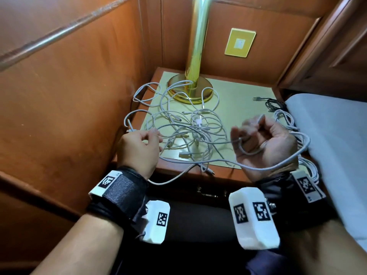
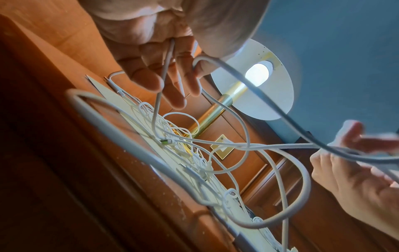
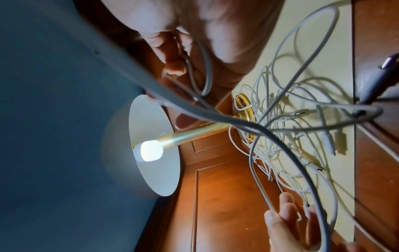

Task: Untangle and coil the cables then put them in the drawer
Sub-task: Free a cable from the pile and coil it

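Two hands share one white cable: your left hand [image 1: 139,147] pinches its free end while your right hand [image 1: 264,143] curls round gathered loops, so coiling stays clear of the tangled cables [image 1: 184,128] on the nightstand [image 1: 248,92].

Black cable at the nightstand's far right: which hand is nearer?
Right. The right hand holds a grey cable just in front of the black cable, on its side of the nightstand. The left hand pinches a white cable at the opposite edge.
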The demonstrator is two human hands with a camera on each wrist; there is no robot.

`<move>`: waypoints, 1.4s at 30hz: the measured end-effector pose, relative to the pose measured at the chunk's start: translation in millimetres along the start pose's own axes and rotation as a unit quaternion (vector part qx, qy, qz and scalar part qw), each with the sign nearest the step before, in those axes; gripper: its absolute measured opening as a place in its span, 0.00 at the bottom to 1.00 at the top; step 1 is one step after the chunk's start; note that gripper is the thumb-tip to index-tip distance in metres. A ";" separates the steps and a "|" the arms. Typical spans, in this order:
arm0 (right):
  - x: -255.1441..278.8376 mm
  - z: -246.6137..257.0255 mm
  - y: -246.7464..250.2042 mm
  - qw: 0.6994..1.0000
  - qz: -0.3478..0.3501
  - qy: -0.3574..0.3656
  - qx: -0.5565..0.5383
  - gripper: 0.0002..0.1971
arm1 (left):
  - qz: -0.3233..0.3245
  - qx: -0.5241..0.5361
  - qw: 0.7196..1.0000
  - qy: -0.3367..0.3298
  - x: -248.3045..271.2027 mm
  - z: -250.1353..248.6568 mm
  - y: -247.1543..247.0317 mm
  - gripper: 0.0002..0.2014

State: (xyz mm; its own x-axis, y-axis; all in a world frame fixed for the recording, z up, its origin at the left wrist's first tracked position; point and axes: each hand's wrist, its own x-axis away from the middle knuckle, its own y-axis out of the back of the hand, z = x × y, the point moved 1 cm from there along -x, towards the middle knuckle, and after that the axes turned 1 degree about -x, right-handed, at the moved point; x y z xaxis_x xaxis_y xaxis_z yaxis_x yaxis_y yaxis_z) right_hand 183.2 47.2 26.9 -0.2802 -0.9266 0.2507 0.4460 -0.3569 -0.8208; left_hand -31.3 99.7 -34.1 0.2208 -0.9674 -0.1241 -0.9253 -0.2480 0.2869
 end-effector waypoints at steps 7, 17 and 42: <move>-0.8 -13.7 14.7 0.896 0.008 -0.017 0.444 0.10 | -0.037 0.008 0.999 -0.029 -2.7 0.0 2.6 0.18; 16.9 -23.8 15.1 0.517 0.130 -0.007 0.846 0.20 | -0.055 -0.001 0.997 -0.058 -3.9 3.4 -2.0 0.19; -17.3 -28.7 15.2 0.699 0.053 0.397 0.592 0.10 | -0.084 0.020 0.995 -0.056 -12.3 -4.8 12.0 0.17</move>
State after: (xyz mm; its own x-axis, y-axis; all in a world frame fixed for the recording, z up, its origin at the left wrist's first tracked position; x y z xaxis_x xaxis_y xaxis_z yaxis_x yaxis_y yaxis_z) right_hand 170.5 61.2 -4.6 -0.3666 -0.7651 -0.5294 0.7588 -0.5751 0.3057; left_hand -43.7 108.4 -24.5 0.3388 -0.9003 -0.2733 -0.8903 -0.4007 0.2162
